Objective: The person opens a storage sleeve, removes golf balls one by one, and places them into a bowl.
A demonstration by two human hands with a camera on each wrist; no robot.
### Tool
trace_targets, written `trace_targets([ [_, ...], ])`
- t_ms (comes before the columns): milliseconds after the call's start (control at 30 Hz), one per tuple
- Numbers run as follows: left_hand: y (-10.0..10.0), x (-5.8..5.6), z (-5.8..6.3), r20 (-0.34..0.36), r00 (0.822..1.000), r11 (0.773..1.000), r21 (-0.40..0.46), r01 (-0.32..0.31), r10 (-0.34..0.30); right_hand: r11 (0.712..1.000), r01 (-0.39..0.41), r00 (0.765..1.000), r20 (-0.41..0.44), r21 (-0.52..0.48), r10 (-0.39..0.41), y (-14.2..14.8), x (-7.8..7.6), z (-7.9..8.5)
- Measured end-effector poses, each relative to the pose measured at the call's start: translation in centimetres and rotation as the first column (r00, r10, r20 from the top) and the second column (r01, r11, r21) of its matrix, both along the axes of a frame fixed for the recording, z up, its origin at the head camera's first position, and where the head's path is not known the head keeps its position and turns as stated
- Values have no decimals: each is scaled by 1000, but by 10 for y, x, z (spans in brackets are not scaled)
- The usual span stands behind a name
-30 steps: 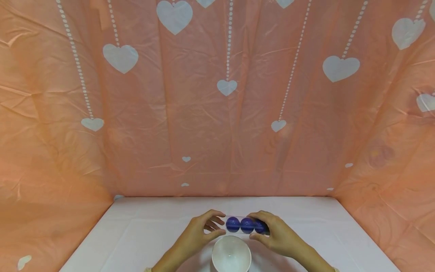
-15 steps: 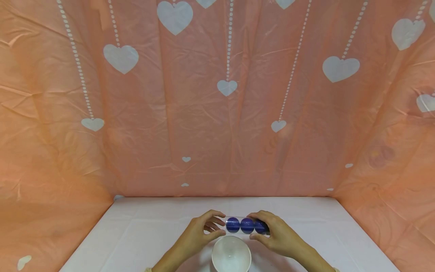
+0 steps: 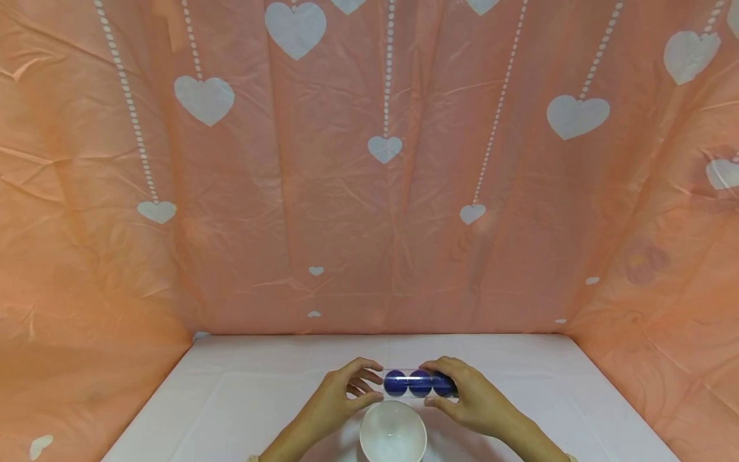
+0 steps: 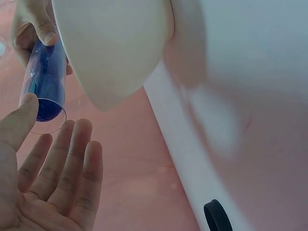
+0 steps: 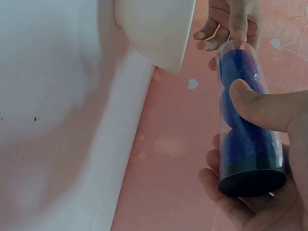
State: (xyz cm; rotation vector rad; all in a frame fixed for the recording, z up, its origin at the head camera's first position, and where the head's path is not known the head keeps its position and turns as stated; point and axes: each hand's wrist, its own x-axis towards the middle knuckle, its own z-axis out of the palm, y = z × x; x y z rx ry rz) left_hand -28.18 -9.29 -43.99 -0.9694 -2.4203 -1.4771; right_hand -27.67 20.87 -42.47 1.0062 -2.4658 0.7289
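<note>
Before orange sheeting [image 3: 329, 192], the right hand [image 3: 470, 394] gripped a tube [image 5: 246, 127] of blue balls [image 3: 396, 383]; the left hand [image 3: 342, 387], fingers apart, was at its end; a bowl [image 3: 393, 433] stood between them.

Clear tube [image 3: 408, 377] partly hidden behind right hand [image 3: 466, 394] in head view
</note>
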Motion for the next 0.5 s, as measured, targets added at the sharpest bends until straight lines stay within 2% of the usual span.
trace_targets([
  [300,0,-1,-1,4,1000,1000,-12,0,0,1000,0,1000,-3,4,0,0,1,0],
  [500,0,-1,-2,15,1000,1000,-23,-5,6,1000,-16,999,-43,4,16,-1,2,0],
])
